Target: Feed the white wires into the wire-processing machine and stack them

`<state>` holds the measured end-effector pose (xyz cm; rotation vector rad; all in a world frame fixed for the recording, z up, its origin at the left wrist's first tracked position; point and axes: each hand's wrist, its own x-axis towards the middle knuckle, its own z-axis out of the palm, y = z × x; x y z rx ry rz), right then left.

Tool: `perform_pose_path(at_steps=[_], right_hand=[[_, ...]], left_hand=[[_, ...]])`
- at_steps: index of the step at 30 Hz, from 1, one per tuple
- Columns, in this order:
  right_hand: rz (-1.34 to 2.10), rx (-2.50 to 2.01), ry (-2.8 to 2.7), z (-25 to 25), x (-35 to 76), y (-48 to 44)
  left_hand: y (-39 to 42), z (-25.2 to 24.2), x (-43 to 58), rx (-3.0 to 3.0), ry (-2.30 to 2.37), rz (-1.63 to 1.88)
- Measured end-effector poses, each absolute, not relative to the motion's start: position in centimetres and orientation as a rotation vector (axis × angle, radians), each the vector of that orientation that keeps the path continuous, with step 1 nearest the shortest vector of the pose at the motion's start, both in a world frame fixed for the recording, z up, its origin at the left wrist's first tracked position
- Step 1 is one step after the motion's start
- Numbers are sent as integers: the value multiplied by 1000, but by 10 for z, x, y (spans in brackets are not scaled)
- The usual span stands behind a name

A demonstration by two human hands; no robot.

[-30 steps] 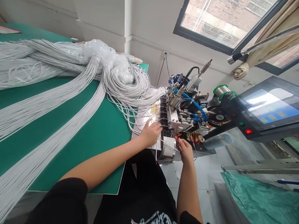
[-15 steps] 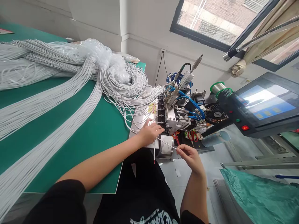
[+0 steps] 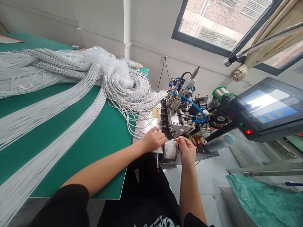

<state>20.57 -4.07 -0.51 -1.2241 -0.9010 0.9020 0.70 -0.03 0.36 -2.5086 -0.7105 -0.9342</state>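
Note:
A white cable stretches between my two hands at the near end of a metal machine with blue hoses. My left hand is closed on the cable beside the machine's black slotted strip. With thumb and fingertips pressed together, my right hand pinches the cable's end. Another cable end, red at its tip, hangs down below my left hand. Several more white cables run from the table into the black strip. What lies under my left fingers is hidden.
Long bundles of white cables lie across the green table, wrapped in clear plastic at the back. To the right stand a screen on an arm, a small black fan and a wire spool.
My right hand has moved up and left, closer to the machine and to my left hand. My left fingers have curled in from a reaching pose. The camera view has tilted slightly upward.

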Motion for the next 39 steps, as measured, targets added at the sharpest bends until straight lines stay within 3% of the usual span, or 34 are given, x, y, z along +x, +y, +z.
perform_pose_path(at_steps=[11, 22, 39], right_hand=[[1036, -1346, -1036, -8, 218, -26], [783, -1535, -1348, -18, 226, -9], [1213, -1333, -971, -26, 213, 0]], left_hand=[[4, -2, 8, -2550, -890, -818], [5, -7, 8, -2576, -945, -799], [6, -7, 9, -2633, -1047, -771]])
